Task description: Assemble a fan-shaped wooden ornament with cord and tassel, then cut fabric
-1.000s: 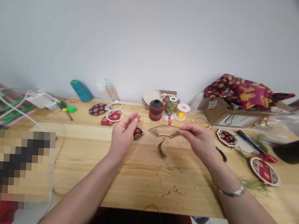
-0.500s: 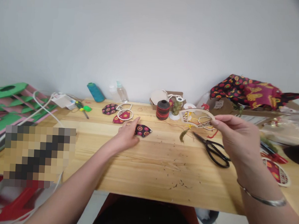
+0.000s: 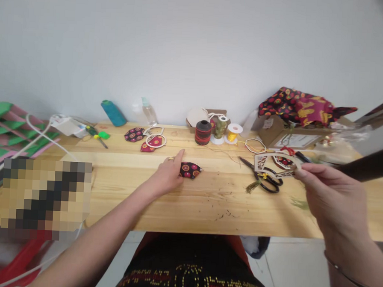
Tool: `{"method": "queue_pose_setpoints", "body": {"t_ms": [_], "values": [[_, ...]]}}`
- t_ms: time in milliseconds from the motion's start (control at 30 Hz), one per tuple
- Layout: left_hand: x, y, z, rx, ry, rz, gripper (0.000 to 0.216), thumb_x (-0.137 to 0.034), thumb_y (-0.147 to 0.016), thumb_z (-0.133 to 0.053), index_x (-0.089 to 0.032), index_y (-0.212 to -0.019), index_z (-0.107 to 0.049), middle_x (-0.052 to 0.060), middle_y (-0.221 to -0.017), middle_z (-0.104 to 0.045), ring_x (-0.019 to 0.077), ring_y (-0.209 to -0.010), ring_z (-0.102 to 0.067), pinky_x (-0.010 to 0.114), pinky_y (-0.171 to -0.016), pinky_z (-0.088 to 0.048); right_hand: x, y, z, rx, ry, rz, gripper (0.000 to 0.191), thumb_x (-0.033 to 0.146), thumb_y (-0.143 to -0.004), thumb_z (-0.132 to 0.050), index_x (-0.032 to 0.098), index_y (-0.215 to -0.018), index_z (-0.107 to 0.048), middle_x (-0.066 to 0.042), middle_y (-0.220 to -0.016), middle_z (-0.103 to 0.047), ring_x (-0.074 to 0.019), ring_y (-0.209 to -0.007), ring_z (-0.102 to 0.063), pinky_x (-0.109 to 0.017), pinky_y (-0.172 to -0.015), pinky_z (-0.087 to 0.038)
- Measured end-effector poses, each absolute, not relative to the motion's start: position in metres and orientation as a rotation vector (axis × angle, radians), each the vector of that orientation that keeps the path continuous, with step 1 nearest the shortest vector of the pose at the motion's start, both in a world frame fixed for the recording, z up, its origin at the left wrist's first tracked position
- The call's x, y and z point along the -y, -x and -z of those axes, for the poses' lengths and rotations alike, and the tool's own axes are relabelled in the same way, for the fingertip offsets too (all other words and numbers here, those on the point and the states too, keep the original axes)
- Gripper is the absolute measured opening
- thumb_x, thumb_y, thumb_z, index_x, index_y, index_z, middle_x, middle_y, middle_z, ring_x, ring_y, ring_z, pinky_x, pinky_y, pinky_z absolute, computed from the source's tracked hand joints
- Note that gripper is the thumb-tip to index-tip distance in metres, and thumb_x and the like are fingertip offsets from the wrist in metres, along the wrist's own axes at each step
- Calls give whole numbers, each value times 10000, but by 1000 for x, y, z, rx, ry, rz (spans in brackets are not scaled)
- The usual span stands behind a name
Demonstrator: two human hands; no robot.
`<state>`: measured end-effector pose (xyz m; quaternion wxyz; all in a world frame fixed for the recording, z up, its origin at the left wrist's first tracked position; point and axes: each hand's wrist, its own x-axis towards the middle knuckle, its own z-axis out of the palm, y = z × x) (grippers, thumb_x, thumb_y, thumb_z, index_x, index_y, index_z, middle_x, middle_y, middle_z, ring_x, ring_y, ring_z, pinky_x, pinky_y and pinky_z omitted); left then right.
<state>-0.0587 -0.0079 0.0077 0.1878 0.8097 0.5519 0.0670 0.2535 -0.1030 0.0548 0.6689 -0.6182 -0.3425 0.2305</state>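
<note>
My right hand (image 3: 333, 198) pinches the right end of a fan-shaped openwork wooden frame (image 3: 260, 156), held up over the right side of the table. A green tassel (image 3: 252, 186) with yellow cord hangs below the frame. Behind it lie black-handled scissors (image 3: 274, 188), partly covered by the frame. On the table, my left hand (image 3: 169, 174) is closed at the left end of a dark fabric-covered piece (image 3: 190, 170) with a round fruit-like print. Some of its fingertips are hidden. Beyond that hand lie a ring-shaped cutout (image 3: 164, 141) and a red patterned piece (image 3: 146, 146).
Along the wall stand a teal thread cone (image 3: 114, 113), a spray bottle (image 3: 149, 112), a red-black spool (image 3: 202, 133) and a yellow spool (image 3: 234, 133). Patterned cloth (image 3: 281, 103) covers a cardboard box (image 3: 269, 129). Green and pink panels (image 3: 6, 123) stand at left.
My right hand has carried the wooden frame and tassel to the right, now over the scissors. My left hand has shifted slightly right together with the dark patterned piece. The view has turned somewhat.
</note>
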Motion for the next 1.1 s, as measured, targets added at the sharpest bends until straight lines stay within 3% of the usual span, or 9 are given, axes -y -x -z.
{"method": "queue_pose_setpoints", "body": {"t_ms": [200, 367, 567, 767, 933, 1100], "values": [[42, 34, 3, -1307, -2381, -225, 798, -172, -768, -469, -29, -1482, -139, 210, -1121, -634, 329, -1023, -548, 463, -879, -437, 125, -257, -52, 746, 1348, -528, 213, 229, -522, -864, 185, -685, -733, -28, -675, -686, -151, -637, -629, -339, -714, -529], [48, 26, 4, -1274, -2367, -279, 771, -212, -797, -475, -94, -1487, -151, 193, -1178, -616, 329, -1035, -553, 483, -903, -429, 131, -261, -48, 738, 1334, -533, 199, 205, -514, -856, 193, -666, -728, -15, -676, -680, -150, -642, -627, -341, -727, -536], [49, 22, 7, -1340, -2370, -271, 747, -208, -798, -486, -61, -1467, -189, 216, -1198, -590, 344, -1099, -525, 498, -932, -416, 125, -265, -37, 778, 1348, -579, 224, 283, -540, -863, 214, -696, -717, 7, -692, -688, -148, -643, -638, -344, -719, -555], [44, 10, 8, -1301, -2449, -256, 703, -353, -768, -597, -170, -1404, -361, 162, -1441, -408, 395, -1298, -301, 567, -1017, -303, 119, -266, -32, 764, 1339, -644, 271, 325, -506, -888, 224, -691, -717, 20, -679, -690, -140, -645, -636, -311, -705, -556], [33, -5, 11, -1200, -2393, -160, 718, -438, -687, -698, -203, -1331, -487, 134, -1346, -479, 392, -1243, -324, 551, -976, -327, 123, -271, -30, 739, 1340, -658, 275, 323, -510, -894, 234, -705, -722, 14, -690, -701, -156, -669, -649, -319, -725, -558], [31, -9, 17, -1193, -2381, -184, 525, -411, -713, -693, -267, -1207, -587, 86, -1266, -534, 358, -1181, -371, 526, -938, -331, 122, -277, -23, 729, 1348, -656, 273, 326, -523, -891, 234, -715, -720, 11, -704, -705, -151, -682, -650, -306, -724, -558]]}}
